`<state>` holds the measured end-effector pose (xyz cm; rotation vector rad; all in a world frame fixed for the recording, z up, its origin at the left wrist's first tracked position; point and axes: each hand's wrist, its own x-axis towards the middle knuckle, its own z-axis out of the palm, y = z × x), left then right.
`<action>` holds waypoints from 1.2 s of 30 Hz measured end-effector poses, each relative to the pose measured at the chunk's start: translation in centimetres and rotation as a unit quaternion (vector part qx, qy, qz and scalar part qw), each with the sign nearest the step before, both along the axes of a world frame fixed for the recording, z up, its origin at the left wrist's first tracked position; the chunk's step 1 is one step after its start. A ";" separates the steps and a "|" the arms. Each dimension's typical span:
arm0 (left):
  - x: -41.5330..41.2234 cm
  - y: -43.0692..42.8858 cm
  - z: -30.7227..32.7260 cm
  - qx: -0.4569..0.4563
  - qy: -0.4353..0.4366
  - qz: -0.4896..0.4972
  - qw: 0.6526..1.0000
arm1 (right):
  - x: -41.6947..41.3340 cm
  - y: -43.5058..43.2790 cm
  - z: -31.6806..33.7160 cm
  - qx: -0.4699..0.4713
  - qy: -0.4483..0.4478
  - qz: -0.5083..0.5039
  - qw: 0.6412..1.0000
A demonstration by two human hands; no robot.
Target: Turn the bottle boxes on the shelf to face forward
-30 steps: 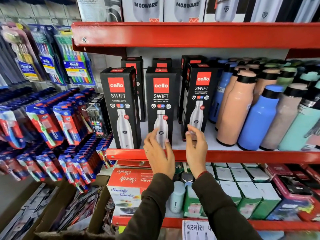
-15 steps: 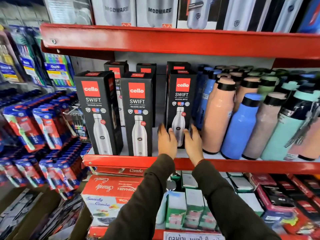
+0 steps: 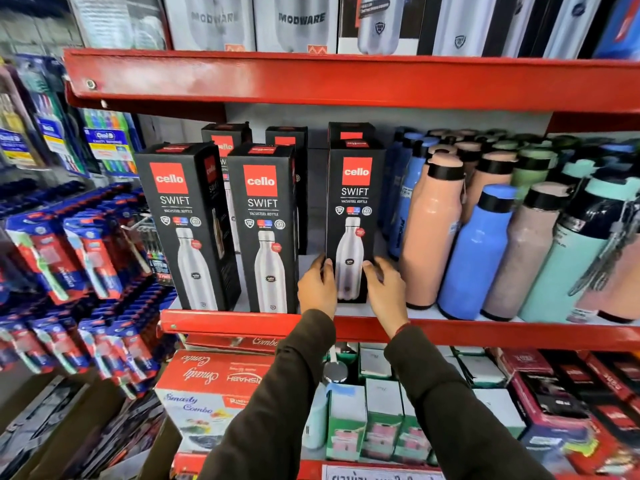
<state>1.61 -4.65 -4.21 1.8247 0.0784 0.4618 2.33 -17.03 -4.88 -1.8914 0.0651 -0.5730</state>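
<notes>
Three black Cello Swift bottle boxes stand in the front row on the red shelf (image 3: 221, 322). The left box (image 3: 180, 226) is angled, showing its front and right side. The middle box (image 3: 263, 230) faces forward. The right box (image 3: 353, 209) faces forward, set a little further back. My left hand (image 3: 317, 287) grips its lower left side and my right hand (image 3: 384, 289) grips its lower right side. More of the same boxes (image 3: 225, 140) stand behind, mostly hidden.
Loose bottles in peach (image 3: 429, 230), blue (image 3: 474, 254) and mint (image 3: 568, 265) crowd the shelf right of the boxes. Toothbrush packs (image 3: 79, 244) hang at left. The upper red shelf (image 3: 311, 77) carries Modware boxes. Below are Combo boxes (image 3: 207, 379) and small cartons.
Both hands moved from in front of the middle and right boxes onto the right box's lower sides. That box was angled and now faces forward. The view shifted right and closer.
</notes>
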 end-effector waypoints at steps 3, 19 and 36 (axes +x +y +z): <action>-0.7 0.4 -0.3 0.018 -0.008 0.011 1.000 | -1.1 0.0 -0.3 0.031 -0.012 0.014 0.999; -5.5 1.2 -0.6 0.019 -0.039 -0.001 0.999 | -5.3 0.2 -0.8 0.034 -0.037 0.033 0.998; -7.4 0.4 -0.5 -0.013 -0.084 -0.003 0.996 | -8.9 -0.6 2.2 0.024 -0.013 0.072 0.997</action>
